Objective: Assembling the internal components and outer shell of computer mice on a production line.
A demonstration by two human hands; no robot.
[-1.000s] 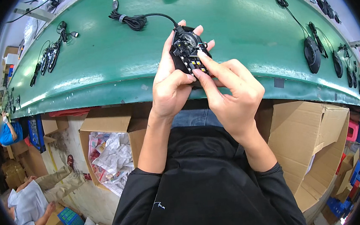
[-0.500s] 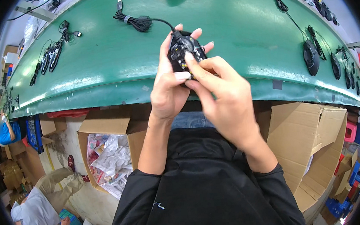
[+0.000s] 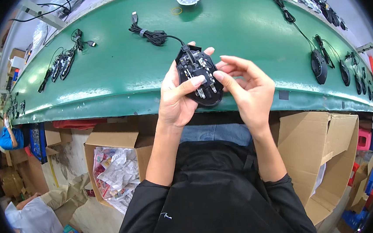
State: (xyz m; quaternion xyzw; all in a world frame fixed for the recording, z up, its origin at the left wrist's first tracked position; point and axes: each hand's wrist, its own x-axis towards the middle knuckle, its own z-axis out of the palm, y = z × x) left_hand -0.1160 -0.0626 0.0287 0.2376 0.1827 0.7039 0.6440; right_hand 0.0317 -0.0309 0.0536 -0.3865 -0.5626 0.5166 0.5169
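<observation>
Glossy green table (image 3: 126, 71), cardboard boxes (image 3: 305, 151) below its near edge; your left hand (image 3: 174, 101) cradles an opened black mouse (image 3: 200, 66), right hand (image 3: 253, 87) half-curled, fingers parted, alongside.

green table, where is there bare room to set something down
The green table looks bare between the left cabled parts and coiled cable, and between the right hand and nearest black mouse; its right end is crowded with mice.

Mouse (image 3: 199, 67) held in left hand (image 3: 175, 95), right hand (image 3: 252, 85) alongside. Beyond, cable (image 3: 156, 37) laid on table (image 3: 241, 29). Mice (image 3: 318, 66) lined up at right, corded parts (image 3: 67, 64) at left. Left box (image 3: 112, 135), right box (image 3: 301, 151) set below.
</observation>
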